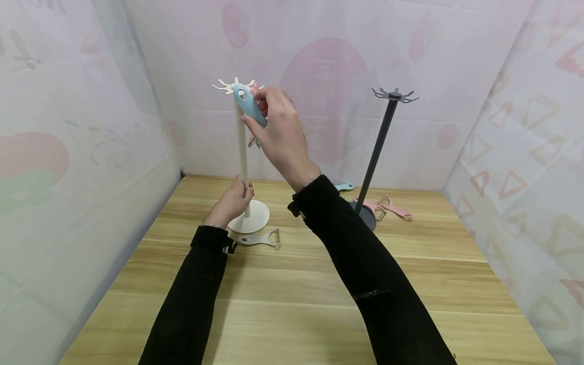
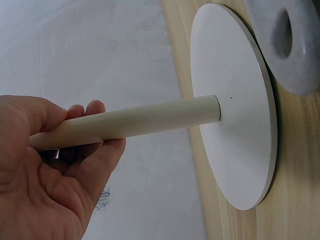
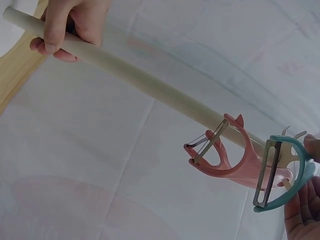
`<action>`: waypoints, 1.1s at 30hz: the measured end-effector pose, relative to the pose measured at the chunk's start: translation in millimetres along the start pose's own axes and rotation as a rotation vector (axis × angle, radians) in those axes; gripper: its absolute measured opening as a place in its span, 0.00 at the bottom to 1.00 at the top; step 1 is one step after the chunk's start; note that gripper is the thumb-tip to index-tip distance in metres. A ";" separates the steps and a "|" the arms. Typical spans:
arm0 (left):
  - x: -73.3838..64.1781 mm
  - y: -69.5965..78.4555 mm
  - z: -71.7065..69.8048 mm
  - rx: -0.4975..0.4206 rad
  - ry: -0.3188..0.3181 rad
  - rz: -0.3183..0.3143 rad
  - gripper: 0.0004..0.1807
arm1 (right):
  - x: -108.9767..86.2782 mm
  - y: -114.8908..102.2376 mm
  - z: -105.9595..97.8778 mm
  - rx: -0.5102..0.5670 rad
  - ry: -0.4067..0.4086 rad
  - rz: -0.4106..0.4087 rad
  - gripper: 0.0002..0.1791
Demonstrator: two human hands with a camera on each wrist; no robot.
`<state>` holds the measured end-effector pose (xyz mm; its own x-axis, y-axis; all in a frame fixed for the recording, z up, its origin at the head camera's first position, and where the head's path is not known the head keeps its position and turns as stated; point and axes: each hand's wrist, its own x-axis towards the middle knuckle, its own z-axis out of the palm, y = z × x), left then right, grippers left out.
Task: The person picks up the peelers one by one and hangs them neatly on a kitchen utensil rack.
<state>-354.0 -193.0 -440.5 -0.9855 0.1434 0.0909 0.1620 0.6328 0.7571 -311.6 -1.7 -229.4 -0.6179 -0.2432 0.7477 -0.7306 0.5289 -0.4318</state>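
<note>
My left hand [image 1: 232, 200] grips the cream pole [image 2: 150, 117] of a white hook stand low down, above its round base [image 2: 235, 165]. Up at the hooks [image 1: 223, 87], my right hand [image 1: 283, 134] pinches a blue peeler [image 1: 248, 104]. The holed handle end points up and left, in front of the hooks in the head view. Pink peelers [image 3: 242, 172], overlapping, hang from the stand beside the blue one in the right wrist view. A grey peeler [image 1: 257, 239] lies on the table by the base.
A dark hook stand [image 1: 378, 142] stands to the right. Pink peelers [image 1: 399, 210] lie around its base, and another blue peeler [image 1: 344, 187] lies behind it. Printed cloth walls [image 1: 319, 30] enclose the wooden table [image 1: 292, 304] at the back and sides.
</note>
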 end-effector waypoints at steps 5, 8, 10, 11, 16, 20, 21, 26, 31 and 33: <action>-1.6 2.1 1.0 -0.001 0.001 0.004 0.16 | 0.2 2.2 3.0 -0.019 -0.002 0.012 0.25; -1.6 3.1 1.5 -0.001 0.002 0.003 0.16 | 0.4 2.8 4.2 -0.029 -0.004 0.020 0.25; -0.9 3.3 1.6 0.001 0.003 0.000 0.16 | 0.5 2.8 4.8 -0.034 -0.006 0.027 0.25; -0.7 3.4 1.7 0.000 0.003 -0.003 0.16 | 0.5 3.0 5.2 -0.037 -0.007 0.031 0.25; -0.5 4.1 2.3 -0.008 0.001 -0.008 0.17 | 0.3 4.6 7.1 -0.044 -0.019 0.042 0.25; -1.1 4.5 2.9 -0.012 0.001 -0.001 0.17 | -1.2 6.5 8.7 -0.040 -0.024 0.038 0.26; -1.4 4.7 2.8 -0.011 0.001 0.002 0.17 | -1.8 6.8 8.9 -0.040 -0.026 0.038 0.26; -1.9 5.3 3.3 -0.011 0.003 0.006 0.16 | -5.6 7.0 7.4 -0.025 -0.037 0.040 0.26; -1.8 5.9 3.7 0.000 0.000 0.002 0.17 | -11.4 9.1 2.8 -0.018 -0.037 0.044 0.27; -1.5 6.0 3.9 0.007 0.001 -0.001 0.18 | -14.8 11.3 0.8 -0.025 -0.033 0.045 0.27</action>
<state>-351.3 -186.5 -438.6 -0.9856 0.1424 0.0908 0.1616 0.6380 0.7529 -310.9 7.2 -245.8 -0.6592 -0.2450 0.7110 -0.6949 0.5598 -0.4513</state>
